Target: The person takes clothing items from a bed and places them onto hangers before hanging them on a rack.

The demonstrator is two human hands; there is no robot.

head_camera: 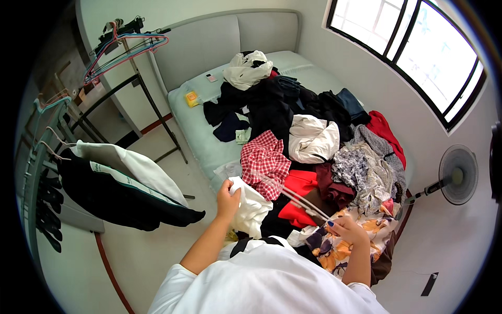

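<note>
My left hand (228,201) grips the edge of a white garment (251,207) at the near side of the bed. In my right hand (348,229) are thin pale strips, perhaps straps or a hanger, blurred and stretching up and left over a red cloth (300,182). A red-and-white checked garment (262,161) lies just beyond my left hand. Beneath my right hand is a floral garment (341,251) with orange and purple flowers. Farther up the bed are a bundled white garment (313,139), a patterned grey garment (364,168) and a heap of black clothes (270,110).
A rack (33,172) at left holds a black garment (106,196) and a white one; coloured hangers (125,51) hang on another rack behind. A yellow packet (191,99) lies on the bed (184,129). An electric fan (457,174) stands right, below the window (411,43).
</note>
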